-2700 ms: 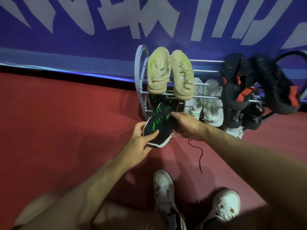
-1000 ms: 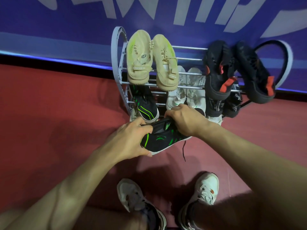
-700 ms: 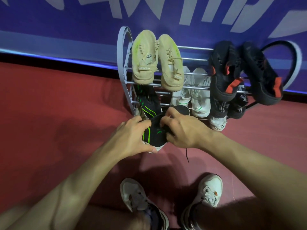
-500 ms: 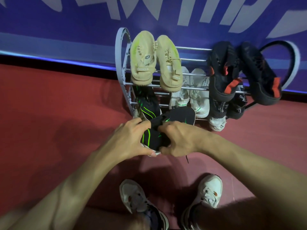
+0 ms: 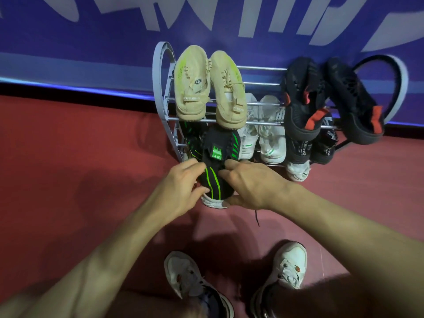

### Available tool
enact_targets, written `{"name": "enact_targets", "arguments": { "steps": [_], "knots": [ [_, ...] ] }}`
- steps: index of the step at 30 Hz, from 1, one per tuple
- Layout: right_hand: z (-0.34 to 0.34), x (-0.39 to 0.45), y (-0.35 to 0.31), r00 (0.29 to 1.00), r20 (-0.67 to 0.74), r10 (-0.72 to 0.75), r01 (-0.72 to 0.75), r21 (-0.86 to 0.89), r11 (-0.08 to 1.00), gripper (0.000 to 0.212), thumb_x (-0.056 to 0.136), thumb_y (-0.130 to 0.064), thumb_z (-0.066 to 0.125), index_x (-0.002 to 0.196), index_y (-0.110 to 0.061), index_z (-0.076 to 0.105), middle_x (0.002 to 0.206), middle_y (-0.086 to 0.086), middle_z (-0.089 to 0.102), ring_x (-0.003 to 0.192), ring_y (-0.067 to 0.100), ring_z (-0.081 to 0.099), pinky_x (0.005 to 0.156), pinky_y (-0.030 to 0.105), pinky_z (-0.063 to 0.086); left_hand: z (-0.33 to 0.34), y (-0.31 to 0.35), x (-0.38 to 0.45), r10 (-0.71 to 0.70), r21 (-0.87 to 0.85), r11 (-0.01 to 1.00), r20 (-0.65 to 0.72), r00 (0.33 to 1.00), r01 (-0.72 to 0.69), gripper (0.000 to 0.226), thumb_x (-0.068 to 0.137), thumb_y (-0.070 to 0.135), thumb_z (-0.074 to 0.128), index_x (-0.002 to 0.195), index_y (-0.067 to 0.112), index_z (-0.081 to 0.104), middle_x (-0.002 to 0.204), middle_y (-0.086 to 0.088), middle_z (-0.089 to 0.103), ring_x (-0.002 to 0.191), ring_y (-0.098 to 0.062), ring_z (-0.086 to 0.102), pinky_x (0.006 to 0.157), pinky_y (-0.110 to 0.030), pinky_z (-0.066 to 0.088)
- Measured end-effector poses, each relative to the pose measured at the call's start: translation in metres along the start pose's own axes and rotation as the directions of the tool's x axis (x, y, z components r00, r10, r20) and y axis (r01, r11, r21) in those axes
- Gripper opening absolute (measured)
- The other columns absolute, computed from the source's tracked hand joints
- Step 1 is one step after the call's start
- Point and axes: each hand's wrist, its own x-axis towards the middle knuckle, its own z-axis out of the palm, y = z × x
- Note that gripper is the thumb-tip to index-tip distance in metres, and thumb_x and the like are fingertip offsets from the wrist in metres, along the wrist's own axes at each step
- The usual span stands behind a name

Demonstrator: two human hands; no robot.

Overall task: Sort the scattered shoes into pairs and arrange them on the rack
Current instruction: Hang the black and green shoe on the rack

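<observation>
A black shoe with green stripes (image 5: 218, 166) points toe-first into the lower tier of the metal shoe rack (image 5: 164, 92), heel toward me. My left hand (image 5: 183, 187) grips its left side and my right hand (image 5: 250, 184) grips its right side and heel. Its matching black-and-green shoe (image 5: 191, 141) sits on the lower tier just to the left, partly hidden. A loose black lace (image 5: 256, 218) trails onto the floor.
The top tier holds a beige pair (image 5: 206, 88) and a black-and-red pair (image 5: 330, 97). Lower down sit a white pair (image 5: 263, 131) and black shoes with white lettering (image 5: 309, 148). A blue banner wall stands behind; red floor (image 5: 68, 168) lies around. My own white sneakers (image 5: 289, 267) are below.
Both hands have turned the black-and-green shoe from lying sideways to pointing toe-first and pushed it up into the lower tier beside its mate.
</observation>
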Motion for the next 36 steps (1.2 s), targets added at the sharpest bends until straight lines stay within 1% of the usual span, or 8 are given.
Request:
{"name": "enact_targets", "arguments": {
  "steps": [6, 12, 17, 19, 21, 24, 31, 36],
  "knots": [
    [0.016, 0.001, -0.01, 0.993, -0.008, 0.114, -0.106, 0.314, 0.943, 0.061, 0.075, -0.056, 0.077, 0.114, -0.02, 0.048, 0.111, -0.001, 0.053, 0.099, 0.029, 0.064, 0.079, 0.039, 0.051, 0.009, 0.004, 0.01, -0.033, 0.058, 0.998, -0.07, 0.997, 0.037, 0.038, 0.069, 0.008, 0.083, 0.077, 0.018, 0.048, 0.082, 0.006, 0.045, 0.069, -0.023, 0.055, 0.06, -0.04, 0.051],
    [0.028, 0.01, 0.0, 0.987, 0.031, 0.156, -0.158, 0.298, 0.941, 0.061, 0.066, -0.066, 0.081, 0.098, -0.016, 0.067, 0.088, 0.003, 0.056, 0.082, 0.026, 0.062, 0.07, 0.03, 0.045, 0.023, 0.014, 0.018, -0.03, 0.041, 0.999, -0.009, 1.0, 0.031, 0.028, 0.07, 0.003, 0.081, 0.079, 0.013, 0.056, 0.083, 0.009, 0.045, 0.068, -0.013, 0.047, 0.063, -0.024, 0.036],
    [0.024, 0.01, 0.006, 0.995, 0.04, 0.092, -0.1, 0.285, 0.953, 0.042, 0.072, -0.053, 0.082, 0.081, -0.019, 0.059, 0.085, 0.001, 0.051, 0.079, 0.023, 0.055, 0.067, 0.029, 0.041, 0.007, 0.011, 0.032, -0.153, 0.01, 0.988, 0.067, 0.986, 0.153, 0.039, 0.078, 0.005, 0.076, 0.109, 0.015, 0.055, 0.104, 0.004, 0.051, 0.078, -0.004, 0.053, 0.071, -0.01, 0.042],
    [0.028, 0.013, 0.006, 0.997, 0.028, 0.074, -0.079, 0.277, 0.958, 0.042, 0.07, -0.054, 0.081, 0.076, -0.023, 0.052, 0.082, 0.0, 0.05, 0.082, 0.027, 0.06, 0.07, 0.032, 0.049, -0.003, 0.006, 0.038, -0.289, 0.108, 0.954, 0.108, 0.951, 0.278, 0.046, 0.084, 0.014, 0.075, 0.124, 0.018, 0.053, 0.116, 0.001, 0.05, 0.089, -0.009, 0.057, 0.086, -0.02, 0.05],
    [0.029, 0.016, 0.007, 0.997, 0.023, 0.073, -0.076, 0.268, 0.96, 0.042, 0.07, -0.054, 0.081, 0.078, -0.025, 0.051, 0.088, 0.002, 0.053, 0.08, 0.027, 0.059, 0.068, 0.032, 0.047, -0.007, 0.002, 0.041, -0.423, 0.276, 0.887, 0.163, 0.891, 0.371, 0.043, 0.09, 0.028, 0.069, 0.129, 0.023, 0.053, 0.125, 0.002, 0.048, 0.102, -0.019, 0.062, 0.096, -0.04, 0.051],
    [0.024, 0.016, 0.01, 0.998, -0.005, 0.067, -0.064, 0.255, 0.965, 0.044, 0.07, -0.056, 0.081, 0.08, -0.026, 0.05, 0.093, 0.004, 0.055, 0.076, 0.025, 0.053, 0.066, 0.028, 0.037, -0.005, 0.005, 0.042, -0.49, 0.376, 0.843, 0.238, 0.839, 0.386, 0.039, 0.093, 0.038, 0.063, 0.129, 0.025, 0.055, 0.13, 0.001, 0.049, 0.111, -0.025, 0.061, 0.097, -0.044, 0.05],
    [0.01, 0.016, 0.007, 0.997, -0.037, 0.06, -0.052, 0.182, 0.982, 0.046, 0.072, -0.06, 0.074, 0.089, -0.018, 0.068, 0.092, 0.008, 0.059, 0.081, 0.03, 0.062, 0.068, 0.029, 0.043, -0.042, 0.028, 0.031, -0.55, 0.394, 0.815, 0.297, 0.781, 0.424, 0.032, 0.075, 0.036, 0.044, 0.094, 0.04, 0.069, 0.113, 0.004, 0.071, 0.106, -0.023, 0.067, 0.096, -0.039, 0.054],
    [0.009, 0.006, 0.008, 0.995, -0.045, 0.089, -0.087, 0.058, 0.995, 0.051, 0.076, -0.057, 0.074, 0.101, -0.012, 0.068, 0.098, 0.01, 0.056, 0.095, 0.033, 0.063, 0.084, 0.036, 0.051, -0.089, 0.039, 0.003, -0.504, 0.512, 0.818, 0.415, 0.758, 0.263, 0.035, 0.089, 0.015, 0.049, 0.114, 0.025, 0.072, 0.119, 0.003, 0.072, 0.112, -0.018, 0.066, 0.101, -0.03, 0.049]
  ]
}}
